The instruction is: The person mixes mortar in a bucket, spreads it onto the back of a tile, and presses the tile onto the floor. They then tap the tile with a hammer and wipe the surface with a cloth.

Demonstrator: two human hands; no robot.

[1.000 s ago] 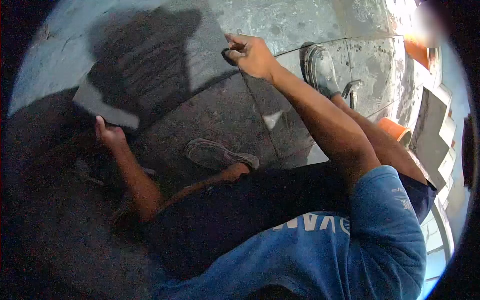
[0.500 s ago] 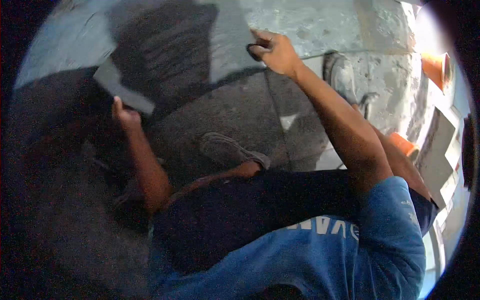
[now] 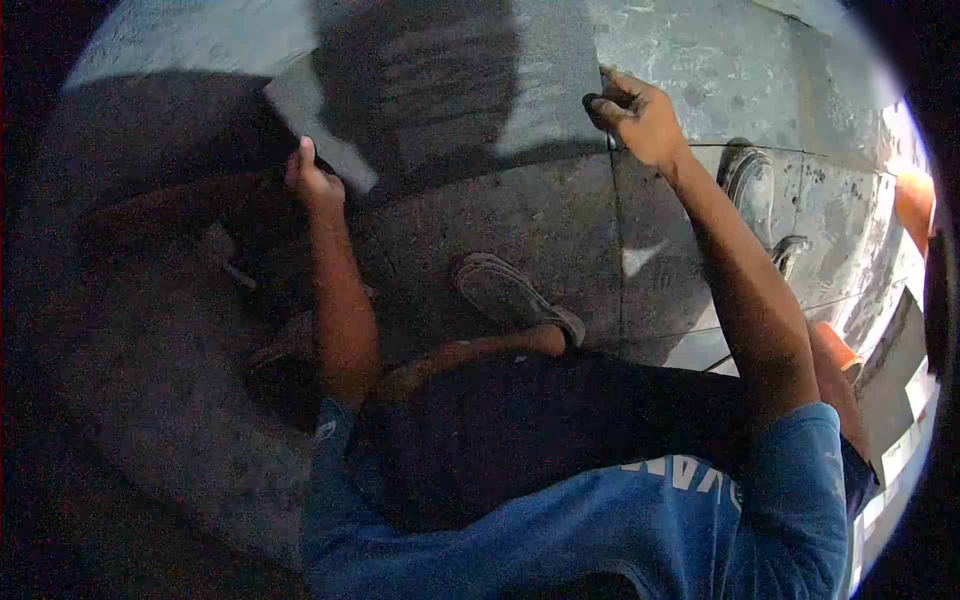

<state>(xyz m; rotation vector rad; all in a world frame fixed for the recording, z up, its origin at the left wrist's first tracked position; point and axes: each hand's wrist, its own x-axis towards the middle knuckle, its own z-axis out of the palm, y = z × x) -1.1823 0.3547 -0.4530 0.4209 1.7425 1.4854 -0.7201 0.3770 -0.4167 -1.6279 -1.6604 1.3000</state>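
A large grey floor tile (image 3: pixel 552 75) lies before me, crossed by a broad dark shadow. My left hand (image 3: pixel 316 182) is at its near left edge, thumb raised along the edge and the other fingers mostly hidden. At the right edge, my right hand (image 3: pixel 640 120) is closed with fingers bent round the tile's side. A small dark shape beside the right thumb is too unclear to name. Whether the tile's underside touches the floor cannot be seen.
Laid floor tiles (image 3: pixel 700 60) with dark joints extend to the right. My shoes (image 3: pixel 500 290) rest on the tiled floor. Orange pots (image 3: pixel 913 205) stand at the far right. A pale pointed object (image 3: pixel 218 245) lies in shadow at the left.
The whole view has shifted, so hands, tile and shoes appear further right. Both hands keep about the same positions at the tile's edges.
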